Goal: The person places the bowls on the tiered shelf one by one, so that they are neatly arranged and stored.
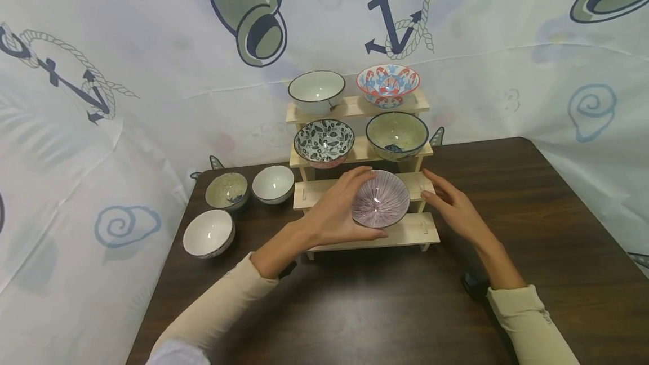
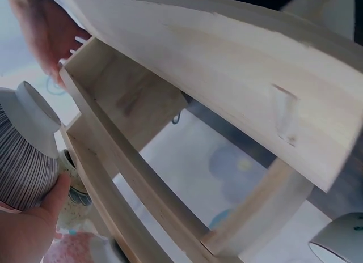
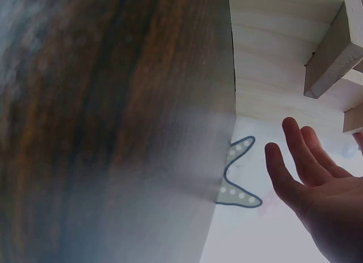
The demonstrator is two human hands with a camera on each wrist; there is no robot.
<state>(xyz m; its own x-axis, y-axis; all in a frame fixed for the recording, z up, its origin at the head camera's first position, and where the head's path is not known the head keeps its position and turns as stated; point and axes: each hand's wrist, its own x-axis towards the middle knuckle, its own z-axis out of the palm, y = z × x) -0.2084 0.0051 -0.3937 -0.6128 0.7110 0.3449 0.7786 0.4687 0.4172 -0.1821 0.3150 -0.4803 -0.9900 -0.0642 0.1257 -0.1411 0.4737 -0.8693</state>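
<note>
A bowl with fine purple-and-white stripes (image 1: 381, 199) is gripped by my left hand (image 1: 329, 213), the thumb at its near side and the fingers at its far side. It is in front of the lower tiers of a wooden step stand (image 1: 416, 231). In the left wrist view the striped bowl (image 2: 25, 155) shows its side and pale foot, with the thumb against it. My right hand (image 1: 458, 213) holds nothing and has its fingers extended beside the stand's right end. Whether they touch the wood I cannot tell.
On the top tier stand a white dark-rimmed bowl (image 1: 316, 92) and a red-and-blue patterned bowl (image 1: 388, 84). Below them are a black-and-white leaf bowl (image 1: 324, 141) and a green bowl (image 1: 397, 134). Three small bowls, including a white one (image 1: 209, 232), sit on the dark table (image 1: 355, 308) at left.
</note>
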